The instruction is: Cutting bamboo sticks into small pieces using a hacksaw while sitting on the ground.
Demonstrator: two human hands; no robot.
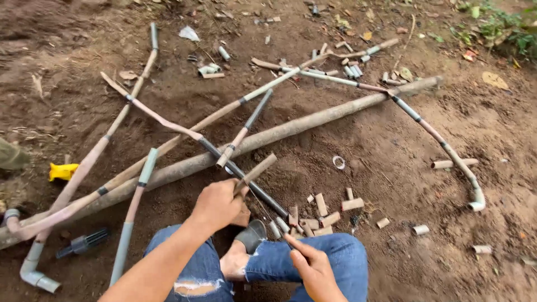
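My left hand (217, 204) grips a short muddy pipe piece (259, 169) that slants up to the right, resting over a dark-wrapped thin pipe (246, 178). My right hand (313, 270), above my right knee in blue jeans, pinches a thin saw blade (267, 213) that runs up-left toward the pipe piece just below my left hand. Between the hands my sandalled foot (246, 241) rests on the soil. A pile of short cut pipe bits (323, 211) lies just right of the blade.
A long thick muddy pipe (313, 120) crosses the dirt diagonally, under several thinner pipes joined with dark tape. Around them lie an elbow fitting (477, 202), a white ring (339, 162), a yellow object (62, 171), a black fitting (85, 241) and more offcuts (352, 70). Weeds (503, 25) grow at top right.
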